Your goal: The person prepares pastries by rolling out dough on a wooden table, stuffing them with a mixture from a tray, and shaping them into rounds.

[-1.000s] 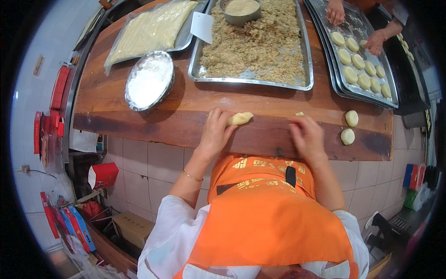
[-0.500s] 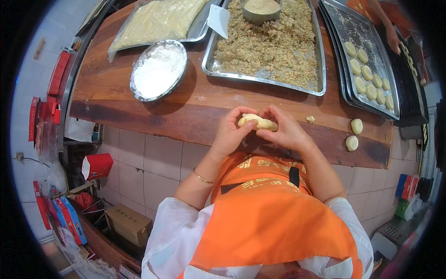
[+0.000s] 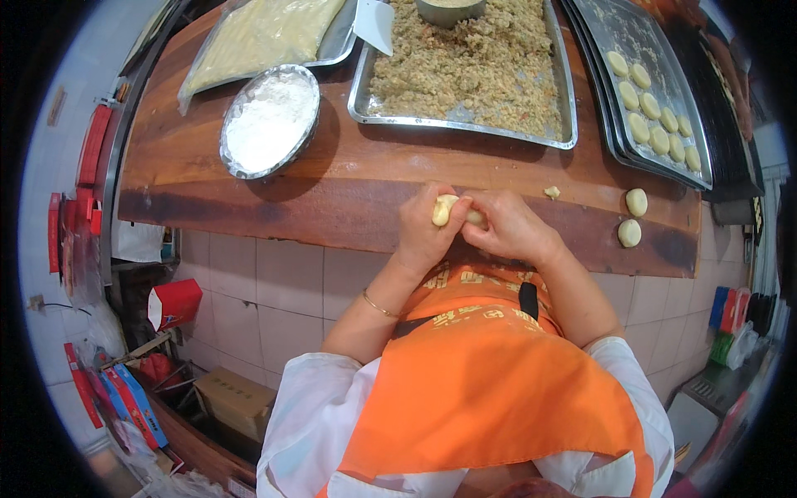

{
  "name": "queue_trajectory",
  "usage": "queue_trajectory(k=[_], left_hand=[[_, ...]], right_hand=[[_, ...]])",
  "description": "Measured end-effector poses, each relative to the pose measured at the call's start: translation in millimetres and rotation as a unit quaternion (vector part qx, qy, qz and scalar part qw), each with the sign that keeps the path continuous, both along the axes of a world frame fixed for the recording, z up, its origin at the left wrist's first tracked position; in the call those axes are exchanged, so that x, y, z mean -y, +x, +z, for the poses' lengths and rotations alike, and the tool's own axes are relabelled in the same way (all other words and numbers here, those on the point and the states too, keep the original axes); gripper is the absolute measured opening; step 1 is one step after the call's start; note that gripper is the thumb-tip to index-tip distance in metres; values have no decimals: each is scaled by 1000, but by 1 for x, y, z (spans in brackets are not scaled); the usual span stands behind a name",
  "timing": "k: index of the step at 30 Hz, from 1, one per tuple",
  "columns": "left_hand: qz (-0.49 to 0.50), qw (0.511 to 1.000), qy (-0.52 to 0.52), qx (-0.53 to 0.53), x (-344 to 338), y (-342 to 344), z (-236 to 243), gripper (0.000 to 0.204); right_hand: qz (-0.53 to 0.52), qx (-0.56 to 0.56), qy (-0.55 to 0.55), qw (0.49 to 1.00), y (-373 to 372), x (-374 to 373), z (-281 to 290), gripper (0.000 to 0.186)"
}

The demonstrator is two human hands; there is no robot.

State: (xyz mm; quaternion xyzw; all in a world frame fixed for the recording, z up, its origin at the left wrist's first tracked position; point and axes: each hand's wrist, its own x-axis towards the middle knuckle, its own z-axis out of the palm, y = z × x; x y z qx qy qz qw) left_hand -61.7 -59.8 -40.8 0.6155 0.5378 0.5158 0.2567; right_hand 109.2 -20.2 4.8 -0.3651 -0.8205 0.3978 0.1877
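Note:
A pale yellow dough piece (image 3: 446,209) is pinched between both my hands just above the front edge of the wooden counter (image 3: 349,187). My left hand (image 3: 425,228) cups it from the left and my right hand (image 3: 508,228) closes on it from the right, fingers curled over the dough. Two shaped dough balls (image 3: 636,202) lie on the counter to the right, with a small dough scrap (image 3: 551,192) nearer my right hand. Beyond my hands sits a steel tray of crumbly brown filling (image 3: 469,66).
A round metal dish of white flour (image 3: 268,120) stands at the left. A tray with plastic-covered yellow dough (image 3: 257,33) is at the far left, a dark baking tray of shaped pieces (image 3: 656,108) at the right. Red boxes and clutter lie on the floor at the left.
My hands were apart on the counter edge, the left one on the dough. They came together and now both grip the dough piece, folding it tighter.

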Motion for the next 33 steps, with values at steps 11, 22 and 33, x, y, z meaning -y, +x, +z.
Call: queue_trajectory(k=[11,22,33], left_hand=[[19,997,64,-36,-6,8,-2,22],[66,962,61,-257,-20,-35,2,27],[-131,978,-141,83,16,17,3,21]], right_hand=[[8,-66,7,998,3,3,-23,25],[-44,-51,-32,997,22,4,-31,22],[-102,28,-107,989,21,10,-19,33]])
